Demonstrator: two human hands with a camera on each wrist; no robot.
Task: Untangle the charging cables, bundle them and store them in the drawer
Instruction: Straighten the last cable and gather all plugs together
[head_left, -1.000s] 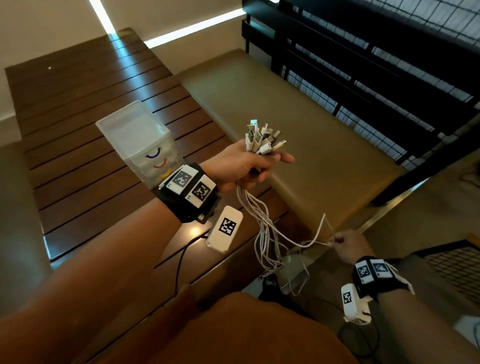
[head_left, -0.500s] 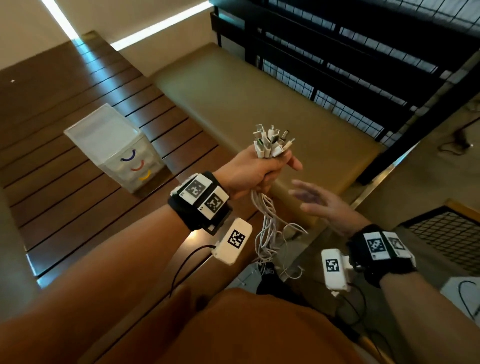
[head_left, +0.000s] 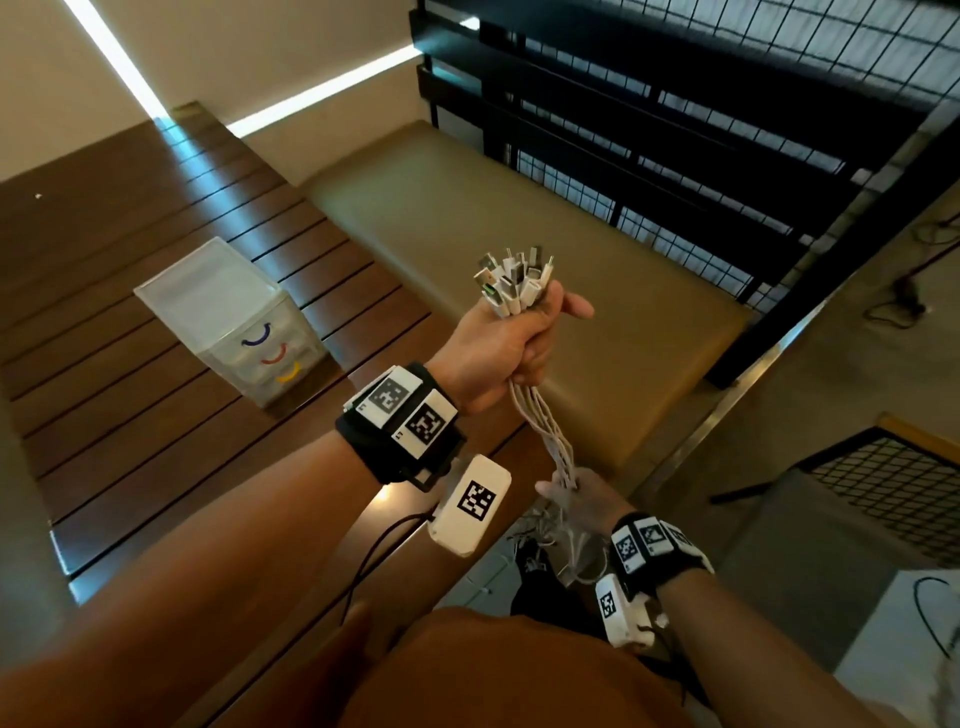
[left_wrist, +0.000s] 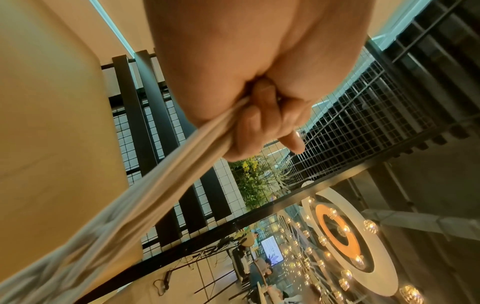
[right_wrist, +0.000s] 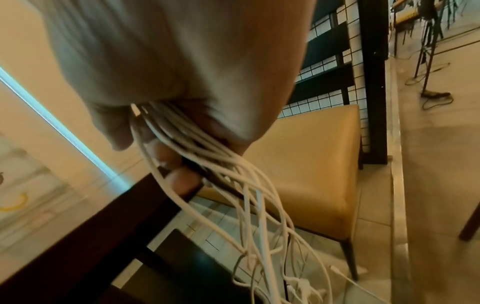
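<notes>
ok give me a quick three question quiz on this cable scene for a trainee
1. True or false: the left hand grips the cables just below their plugs.
2. Where does the right hand hold the cables?
A. above the left hand
B. lower down, below the left hand
C. nowhere, it is off them
3. Fill in: the small drawer unit stands on the wooden ______.

Key
1. true
2. B
3. table
</notes>
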